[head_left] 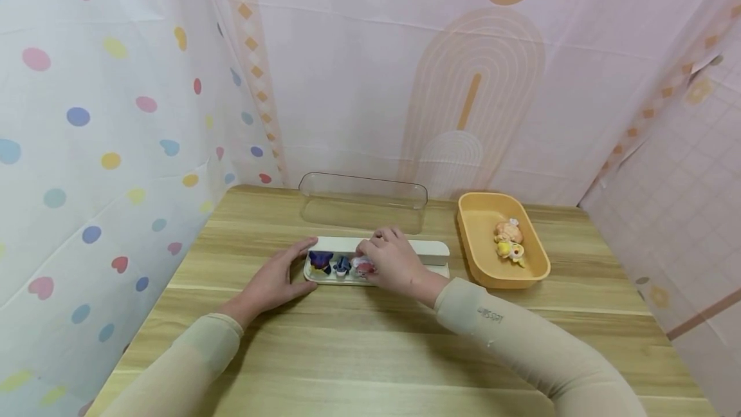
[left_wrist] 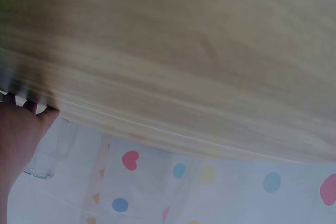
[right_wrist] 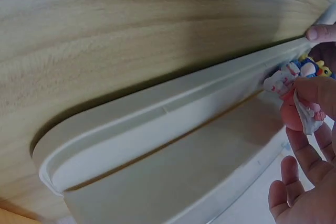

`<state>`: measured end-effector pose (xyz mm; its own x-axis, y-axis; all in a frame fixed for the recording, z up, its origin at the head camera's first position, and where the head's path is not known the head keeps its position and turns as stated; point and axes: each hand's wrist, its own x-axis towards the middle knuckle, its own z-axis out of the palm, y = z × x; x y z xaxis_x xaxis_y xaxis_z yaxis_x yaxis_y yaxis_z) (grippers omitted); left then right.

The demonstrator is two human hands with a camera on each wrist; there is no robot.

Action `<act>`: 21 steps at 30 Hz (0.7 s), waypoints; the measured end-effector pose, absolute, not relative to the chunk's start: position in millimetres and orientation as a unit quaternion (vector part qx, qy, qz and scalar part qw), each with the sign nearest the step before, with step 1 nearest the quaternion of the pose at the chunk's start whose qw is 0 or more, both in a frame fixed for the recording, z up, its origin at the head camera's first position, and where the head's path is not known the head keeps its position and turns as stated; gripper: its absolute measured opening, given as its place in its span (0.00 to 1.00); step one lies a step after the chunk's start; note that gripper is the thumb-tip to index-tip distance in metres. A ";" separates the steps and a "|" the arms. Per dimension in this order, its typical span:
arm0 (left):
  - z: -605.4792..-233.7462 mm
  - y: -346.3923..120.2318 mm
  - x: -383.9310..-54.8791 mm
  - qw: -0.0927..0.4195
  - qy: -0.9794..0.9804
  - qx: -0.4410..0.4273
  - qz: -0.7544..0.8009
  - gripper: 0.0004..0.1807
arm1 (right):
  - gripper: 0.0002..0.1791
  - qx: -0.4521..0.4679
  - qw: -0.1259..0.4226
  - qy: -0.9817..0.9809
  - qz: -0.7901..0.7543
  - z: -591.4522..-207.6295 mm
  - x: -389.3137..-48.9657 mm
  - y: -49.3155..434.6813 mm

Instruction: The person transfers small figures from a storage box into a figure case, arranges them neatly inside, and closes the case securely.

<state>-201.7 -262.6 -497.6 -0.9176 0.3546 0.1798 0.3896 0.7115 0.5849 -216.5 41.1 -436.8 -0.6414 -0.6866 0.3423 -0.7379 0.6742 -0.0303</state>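
Note:
A long white two-step display tray (head_left: 435,248) lies on the table. My left hand (head_left: 273,280) holds its left end, thumb at the front corner and fingers at the back. A dark purple figurine (head_left: 320,261) and a small blue figurine (head_left: 341,266) stand on the tray's lower step at the left. Just right of them, my right hand (head_left: 396,262) pinches a pink-and-white figurine (right_wrist: 294,106) between thumb and fingers, over that same step. In the right wrist view the step's right part (right_wrist: 126,166) is bare.
Behind the tray stands a clear plastic cover (head_left: 363,201). At the right is a yellow bin (head_left: 483,237) holding an orange figurine (head_left: 508,231) and a yellow-and-white figurine (head_left: 511,251). Patterned curtains (head_left: 347,69) hang along the table's back and sides.

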 end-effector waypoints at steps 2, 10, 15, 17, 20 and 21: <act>-497.7 -262.4 -201.8 0.027 -0.924 -0.202 -0.324 0.52 | 0.19 0.392 0.157 -0.903 0.081 -438.8 -216.8 40.7; -498.1 -263.0 -202.6 0.029 -0.925 -0.203 -0.321 0.53 | 0.19 0.387 0.172 -0.903 0.071 -444.2 -218.8 39.4; -498.7 -262.2 -203.4 0.038 -0.927 -0.205 -0.313 0.52 | 0.18 0.389 0.181 -0.901 0.064 -446.8 -219.9 38.7; -498.9 -261.9 -203.5 0.038 -0.926 -0.206 -0.314 0.52 | 0.18 0.389 0.181 -0.901 0.066 -447.5 -219.7 38.8; -499.1 -261.5 -203.3 0.039 -0.926 -0.208 -0.313 0.52 | 0.18 0.389 0.183 -0.900 0.068 -448.5 -219.7 38.7; -499.2 -261.4 -203.3 0.039 -0.926 -0.208 -0.313 0.52 | 0.18 0.389 0.183 -0.900 0.069 -448.7 -219.7 38.7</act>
<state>-203.3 -261.4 -499.2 -0.9104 0.3608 0.2024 0.4097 0.7178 0.5630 -219.7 38.7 -448.7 -0.6299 -0.6756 0.3831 -0.7263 0.6872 0.0176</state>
